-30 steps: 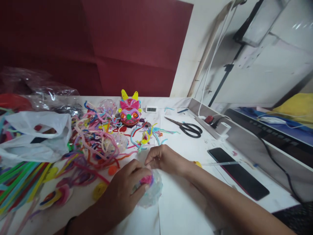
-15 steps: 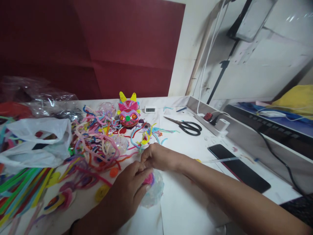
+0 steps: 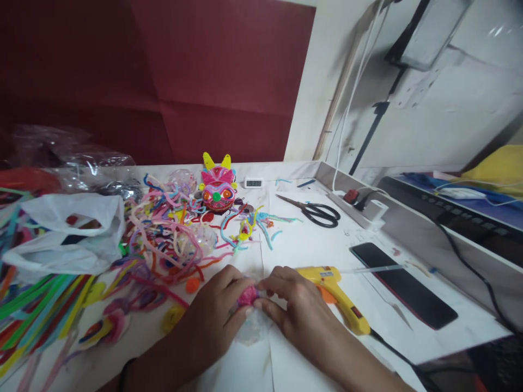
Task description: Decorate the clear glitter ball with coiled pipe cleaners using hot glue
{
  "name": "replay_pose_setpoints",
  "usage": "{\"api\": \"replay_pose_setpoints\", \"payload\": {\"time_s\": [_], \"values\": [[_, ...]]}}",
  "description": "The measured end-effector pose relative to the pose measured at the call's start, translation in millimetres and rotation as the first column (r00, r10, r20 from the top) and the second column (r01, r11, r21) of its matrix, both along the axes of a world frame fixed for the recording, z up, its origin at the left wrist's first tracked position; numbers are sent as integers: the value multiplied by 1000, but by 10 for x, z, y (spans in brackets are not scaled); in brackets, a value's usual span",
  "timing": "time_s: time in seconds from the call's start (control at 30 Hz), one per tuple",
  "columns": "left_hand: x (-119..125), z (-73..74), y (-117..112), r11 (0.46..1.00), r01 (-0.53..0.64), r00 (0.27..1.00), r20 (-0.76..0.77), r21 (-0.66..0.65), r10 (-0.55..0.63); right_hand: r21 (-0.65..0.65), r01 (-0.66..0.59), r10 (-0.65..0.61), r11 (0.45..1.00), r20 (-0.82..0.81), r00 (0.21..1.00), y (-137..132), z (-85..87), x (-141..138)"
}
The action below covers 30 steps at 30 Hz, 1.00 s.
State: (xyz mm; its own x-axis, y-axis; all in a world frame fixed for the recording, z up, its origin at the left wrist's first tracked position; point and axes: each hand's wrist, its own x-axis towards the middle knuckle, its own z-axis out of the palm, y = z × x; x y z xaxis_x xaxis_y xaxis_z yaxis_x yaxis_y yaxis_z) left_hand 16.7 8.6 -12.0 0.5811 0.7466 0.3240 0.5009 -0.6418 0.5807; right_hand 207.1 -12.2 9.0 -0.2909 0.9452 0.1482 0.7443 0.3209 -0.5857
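Note:
Between my hands is a small pink and purple fuzzy piece [image 3: 247,296], on or against a clear ball [image 3: 250,333] on the white paper. My left hand [image 3: 223,305] grips the piece from the left, thumb in front and fingers behind. From the right, my right hand [image 3: 288,299] pinches its edge with thumb and fingertips. A yellow glue gun [image 3: 347,305] lies just right of my right hand. Beyond the hands stands a colourful lion-head figure [image 3: 218,190] with yellow horns.
Tangled pipe cleaners [image 3: 163,234] and a white plastic bag [image 3: 65,234] crowd the left. Black-handled scissors [image 3: 321,213] and a phone [image 3: 404,286] lie to the right. A small digital clock [image 3: 253,183] stands at the back, and a power strip [image 3: 359,209] lines the right edge.
My right hand has moved from above the ball down to its right side and now pinches the pink piece. The glue gun, mostly hidden behind my arm before, shows now.

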Motion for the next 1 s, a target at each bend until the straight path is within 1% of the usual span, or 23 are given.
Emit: {"api": "replay_pose_setpoints", "payload": {"time_s": [0.13,0.23,0.3,0.37,0.47,0.6,0.7,0.83,1.0], "values": [[6,12,-2,1000,-9,1000,-4,-23,9,113,-9,14,994,-45,999,5,-129,-39],[10,-14,-6,999,-32,999,10,-24,32,222,-35,44,974,-32,999,13,-165,-50],[6,-28,1,999,-47,999,23,2,47,264,-41,49,964,-21,999,12,-167,-52],[-5,-23,18,999,-32,999,25,-2,32,282,-45,53,958,-19,998,10,-162,-51],[-32,14,54,995,1,1000,15,-103,0,286,-51,57,957,-15,998,17,-175,-38],[-70,16,89,973,-78,996,24,-218,85,279,-47,54,959,-17,998,38,-264,-32],[-80,-25,105,955,-98,992,52,-279,116,306,-1,18,952,-53,998,46,-341,-56],[-71,-54,127,942,-83,986,109,-325,124,325,20,2,945,-66,998,36,-366,-83],[-64,-52,130,942,-79,985,118,-327,123,326,9,7,945,-48,999,30,-344,-79]]}}
